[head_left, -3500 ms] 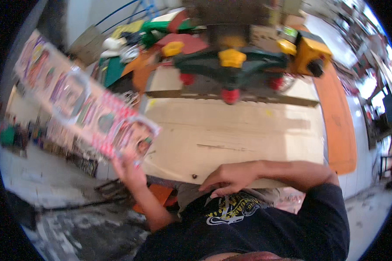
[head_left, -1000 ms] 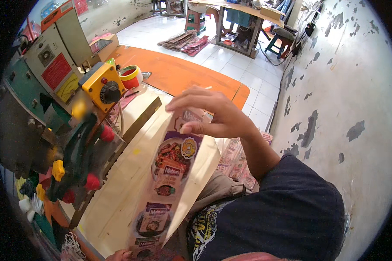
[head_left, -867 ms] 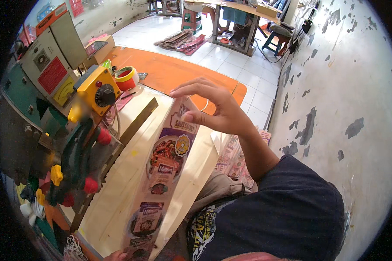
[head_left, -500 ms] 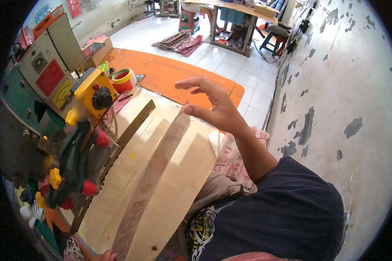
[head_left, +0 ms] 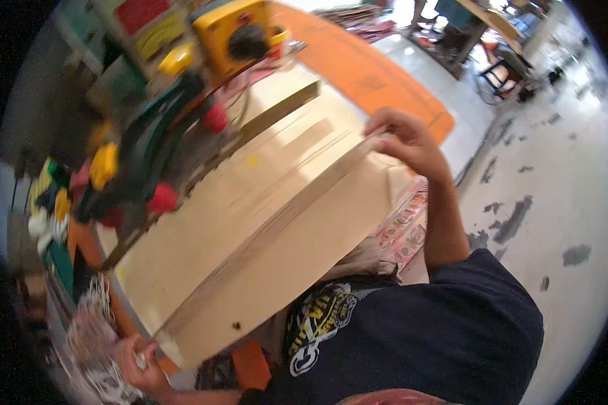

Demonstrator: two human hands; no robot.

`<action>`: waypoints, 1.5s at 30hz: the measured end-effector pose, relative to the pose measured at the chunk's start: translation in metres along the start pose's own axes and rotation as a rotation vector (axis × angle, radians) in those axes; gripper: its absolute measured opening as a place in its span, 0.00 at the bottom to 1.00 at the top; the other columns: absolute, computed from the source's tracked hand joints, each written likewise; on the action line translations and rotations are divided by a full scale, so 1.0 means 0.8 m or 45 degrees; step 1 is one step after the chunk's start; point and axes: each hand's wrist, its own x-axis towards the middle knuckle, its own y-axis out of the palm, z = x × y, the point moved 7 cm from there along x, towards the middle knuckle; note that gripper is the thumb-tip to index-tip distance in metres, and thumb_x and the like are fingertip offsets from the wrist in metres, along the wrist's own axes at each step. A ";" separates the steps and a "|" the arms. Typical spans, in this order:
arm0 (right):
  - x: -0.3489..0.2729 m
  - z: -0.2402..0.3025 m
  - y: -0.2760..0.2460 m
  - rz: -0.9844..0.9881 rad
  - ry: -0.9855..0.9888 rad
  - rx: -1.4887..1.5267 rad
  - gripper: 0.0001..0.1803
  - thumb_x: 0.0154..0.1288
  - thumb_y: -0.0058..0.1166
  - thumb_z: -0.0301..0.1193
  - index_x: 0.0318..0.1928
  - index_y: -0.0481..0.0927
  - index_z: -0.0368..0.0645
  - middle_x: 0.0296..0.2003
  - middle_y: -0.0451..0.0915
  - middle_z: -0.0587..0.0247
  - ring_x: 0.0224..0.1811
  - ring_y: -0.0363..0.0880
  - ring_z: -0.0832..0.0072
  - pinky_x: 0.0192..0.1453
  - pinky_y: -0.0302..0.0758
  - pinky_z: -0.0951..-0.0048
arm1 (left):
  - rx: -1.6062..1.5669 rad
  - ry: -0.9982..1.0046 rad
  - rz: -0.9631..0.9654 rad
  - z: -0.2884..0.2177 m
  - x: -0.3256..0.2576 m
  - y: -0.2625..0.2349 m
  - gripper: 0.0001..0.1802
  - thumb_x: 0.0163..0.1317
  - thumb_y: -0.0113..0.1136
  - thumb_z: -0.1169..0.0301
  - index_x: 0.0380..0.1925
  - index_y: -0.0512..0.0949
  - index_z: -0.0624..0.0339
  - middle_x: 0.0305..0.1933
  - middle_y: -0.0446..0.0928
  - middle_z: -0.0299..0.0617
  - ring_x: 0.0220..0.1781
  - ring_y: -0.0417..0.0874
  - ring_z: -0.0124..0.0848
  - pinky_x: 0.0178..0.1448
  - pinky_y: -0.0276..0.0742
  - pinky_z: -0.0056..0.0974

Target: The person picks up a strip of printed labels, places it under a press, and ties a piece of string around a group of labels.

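Observation:
A long, thin brownish strip (head_left: 267, 228) stretches slantwise over the pale board (head_left: 311, 250). Its far right end is pinched in my right hand (head_left: 412, 145), thumb and fingers closed on it. At the near left corner of the board, my left hand (head_left: 142, 368) grips the other end, its fingers curled and blurred by motion. The strip now shows a narrow profile, and I cannot tell whether it touches the board. Beyond it, a narrow metal bar (head_left: 277, 111) lies along the machine side of the board.
A machine with a yellow control box (head_left: 226, 37), a dark green arm (head_left: 138, 145) and red knobs (head_left: 162, 198) stands on the left. An orange tabletop (head_left: 378, 74) lies beyond the board. White strings (head_left: 98, 337) hang at lower left; a peeling wall (head_left: 520, 223) is at right.
My right hand has closed on the strip's far end. The strip has turned from flat to a narrower profile. My view has shifted, bringing more of my left hand into sight.

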 end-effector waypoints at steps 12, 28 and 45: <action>-0.018 -0.058 0.004 0.035 0.393 0.089 0.13 0.71 0.61 0.29 0.51 0.79 0.35 0.45 0.83 0.63 0.51 0.79 0.76 0.59 0.74 0.74 | -0.831 -0.793 -0.598 0.027 -0.088 0.084 0.47 0.68 0.64 0.63 0.80 0.49 0.56 0.51 0.80 0.47 0.52 0.81 0.36 0.57 0.80 0.40; 0.008 -0.061 0.047 0.079 0.534 0.017 0.19 0.79 0.53 0.37 0.58 0.78 0.32 0.45 0.83 0.65 0.45 0.78 0.84 0.50 0.75 0.78 | -0.344 -0.449 -0.035 0.028 0.002 0.107 0.22 0.66 0.65 0.65 0.58 0.80 0.61 0.60 0.77 0.53 0.64 0.76 0.50 0.70 0.69 0.47; 0.056 -0.058 0.110 0.053 0.305 -0.309 0.21 0.79 0.53 0.32 0.68 0.75 0.40 0.34 0.76 0.76 0.30 0.66 0.91 0.31 0.60 0.84 | -0.295 -0.339 -0.037 0.058 0.025 0.150 0.24 0.70 0.60 0.62 0.61 0.77 0.64 0.70 0.72 0.60 0.72 0.72 0.54 0.75 0.65 0.51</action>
